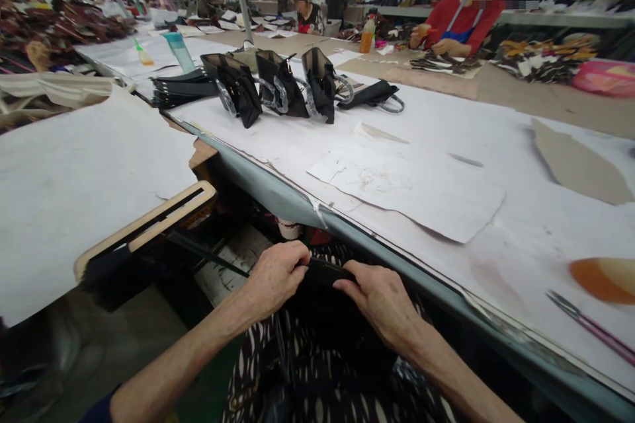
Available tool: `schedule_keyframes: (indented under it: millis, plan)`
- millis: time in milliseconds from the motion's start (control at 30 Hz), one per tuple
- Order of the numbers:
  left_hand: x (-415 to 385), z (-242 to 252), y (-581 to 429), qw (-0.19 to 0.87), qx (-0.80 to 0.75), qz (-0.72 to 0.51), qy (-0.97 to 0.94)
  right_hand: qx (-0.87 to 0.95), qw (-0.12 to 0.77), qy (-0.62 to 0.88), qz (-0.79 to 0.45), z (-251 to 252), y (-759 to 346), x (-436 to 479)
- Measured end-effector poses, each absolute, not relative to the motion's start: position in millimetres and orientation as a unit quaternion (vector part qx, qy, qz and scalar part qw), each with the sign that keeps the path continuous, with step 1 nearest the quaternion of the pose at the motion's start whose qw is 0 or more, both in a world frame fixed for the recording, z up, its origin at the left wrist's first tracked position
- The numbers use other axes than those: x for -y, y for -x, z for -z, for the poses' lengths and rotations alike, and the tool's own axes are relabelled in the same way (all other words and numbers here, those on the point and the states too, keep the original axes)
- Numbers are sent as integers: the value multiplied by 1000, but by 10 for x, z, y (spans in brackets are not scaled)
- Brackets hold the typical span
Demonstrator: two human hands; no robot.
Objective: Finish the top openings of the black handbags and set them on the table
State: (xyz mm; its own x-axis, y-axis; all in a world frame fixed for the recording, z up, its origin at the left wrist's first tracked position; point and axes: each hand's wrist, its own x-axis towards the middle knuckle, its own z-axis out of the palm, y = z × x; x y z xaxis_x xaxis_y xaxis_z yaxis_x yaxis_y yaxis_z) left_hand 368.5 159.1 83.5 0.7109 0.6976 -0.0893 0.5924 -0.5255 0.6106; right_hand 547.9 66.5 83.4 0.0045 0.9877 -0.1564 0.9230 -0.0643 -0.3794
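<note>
My left hand (276,275) and my right hand (381,301) are both down in my lap, below the edge of the paper-covered worktable (446,145). Their fingers are curled round the two ends of a flat black piece (325,271), which lies over my patterned clothing. On the table farther back stand three black handbags (278,86) with chain straps, and a fourth bag (372,94) lies flat beside them.
A wooden slotted frame (149,221) rests on the paper-covered table at my left. A stack of black pieces (181,87) lies behind. Scissors (590,327) and an orange dish (605,277) sit at right. A person in red (461,26) works across the table.
</note>
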Motion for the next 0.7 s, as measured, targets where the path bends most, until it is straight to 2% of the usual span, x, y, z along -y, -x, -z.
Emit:
schedule_keyframes:
  millis: [367, 700]
  plan:
    - [-1572, -762, -3712, 269, -390, -87, -876, 670, 67, 720, -165, -775, -5477, -697]
    - [-1585, -757, -3726, 269, -384, -81, -880, 671, 74, 718, -171, -750, -5502, -714]
